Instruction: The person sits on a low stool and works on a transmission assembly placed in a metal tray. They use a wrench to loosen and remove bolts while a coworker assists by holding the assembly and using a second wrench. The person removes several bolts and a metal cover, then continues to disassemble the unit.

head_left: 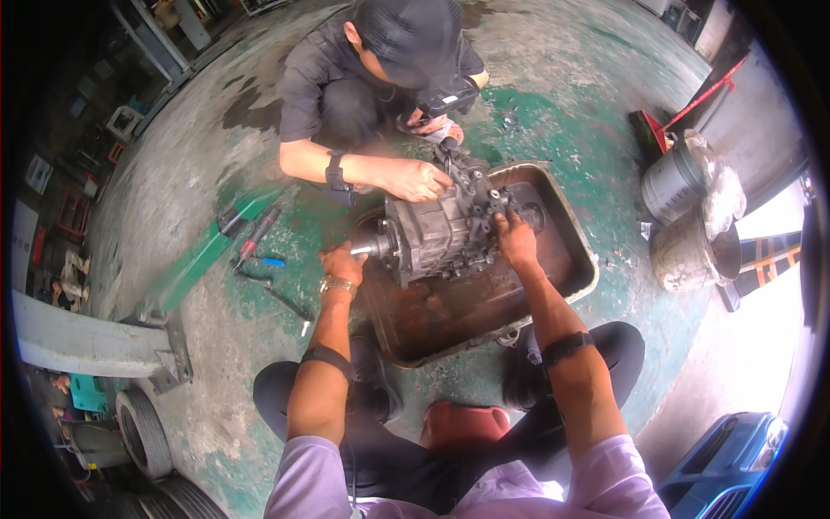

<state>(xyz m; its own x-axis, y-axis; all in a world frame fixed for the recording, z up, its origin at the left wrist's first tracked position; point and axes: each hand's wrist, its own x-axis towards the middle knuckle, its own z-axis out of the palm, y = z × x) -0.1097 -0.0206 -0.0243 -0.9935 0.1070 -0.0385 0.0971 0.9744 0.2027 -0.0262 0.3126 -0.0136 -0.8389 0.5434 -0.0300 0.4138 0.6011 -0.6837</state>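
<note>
A grey metal gearbox (432, 229) lies on its side over a rectangular metal drip tray (586, 246), partly resting across its rim. At the gearbox's left end, my left hand (341, 265) is closed round the shiny input shaft (370, 248). My right hand (517, 239) grips the right end of the housing beside a round flange (532, 216), with its fingertips partly hidden against the metal. Across from me, a crouching co-worker's hand (419, 180) touches the top of the gearbox. That person's other hand (437, 128) is near a dark object and a pale cloth.
On the floor to the left lie a ratchet wrench (281, 298), a red-and-black power tool (258, 235) and a small blue item (272, 262). A green lift arm (207, 251) reaches in there. Metal buckets (683, 255) stand at right. A red stool (465, 424) is beneath me.
</note>
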